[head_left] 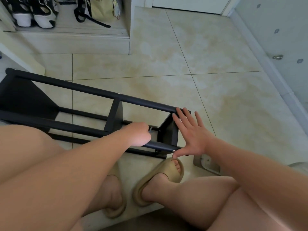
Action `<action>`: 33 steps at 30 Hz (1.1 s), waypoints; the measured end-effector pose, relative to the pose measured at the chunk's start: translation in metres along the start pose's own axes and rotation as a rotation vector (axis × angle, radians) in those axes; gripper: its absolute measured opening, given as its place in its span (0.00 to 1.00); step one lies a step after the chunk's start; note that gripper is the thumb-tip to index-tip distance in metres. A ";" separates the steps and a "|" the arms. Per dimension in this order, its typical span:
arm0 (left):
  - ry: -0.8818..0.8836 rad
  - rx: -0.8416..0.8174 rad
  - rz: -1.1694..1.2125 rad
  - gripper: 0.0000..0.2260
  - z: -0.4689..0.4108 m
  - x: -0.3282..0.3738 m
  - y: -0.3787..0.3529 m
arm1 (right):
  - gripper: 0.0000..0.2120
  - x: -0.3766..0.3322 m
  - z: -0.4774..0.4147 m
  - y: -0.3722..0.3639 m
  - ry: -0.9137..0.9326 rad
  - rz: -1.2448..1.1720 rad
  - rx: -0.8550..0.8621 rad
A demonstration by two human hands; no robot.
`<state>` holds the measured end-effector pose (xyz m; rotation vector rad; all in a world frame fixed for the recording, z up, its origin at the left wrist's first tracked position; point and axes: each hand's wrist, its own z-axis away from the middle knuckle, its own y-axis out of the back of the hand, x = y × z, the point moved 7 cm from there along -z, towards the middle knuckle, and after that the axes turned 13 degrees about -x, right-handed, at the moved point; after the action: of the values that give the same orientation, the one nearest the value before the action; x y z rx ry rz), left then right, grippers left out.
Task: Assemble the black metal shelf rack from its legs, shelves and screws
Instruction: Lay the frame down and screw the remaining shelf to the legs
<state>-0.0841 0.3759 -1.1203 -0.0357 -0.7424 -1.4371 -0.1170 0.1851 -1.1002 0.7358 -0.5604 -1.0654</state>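
One black rack (114,114) lay on its side on the tiled floor (183,55), with both hands at its near end.

Head view: the rack showed four legs joined by three shelves, the end shelf (166,130) nearest the person. The left hand (138,134) reached in between the legs, its fingers curled round one small silver tool (150,129) beside that shelf. The right hand (191,135) was spread wide, its fingertips on the upper leg (66,85) and its thumb against the tip of the nearer leg (160,146). Two tan slippers (168,174) stood below the rack, and one grey metal piece (206,164) lay on the floor near the right wrist. Two shoes (33,15) sat in a cabinet.
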 end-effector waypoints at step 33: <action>-0.171 -0.098 0.898 0.06 -0.051 0.041 -0.007 | 0.65 -0.001 -0.009 -0.005 0.059 0.000 0.165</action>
<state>-0.0703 0.3158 -1.1433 -0.5097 -0.6637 -0.6095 -0.1136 0.1867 -1.1100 0.9090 -0.6027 -1.0020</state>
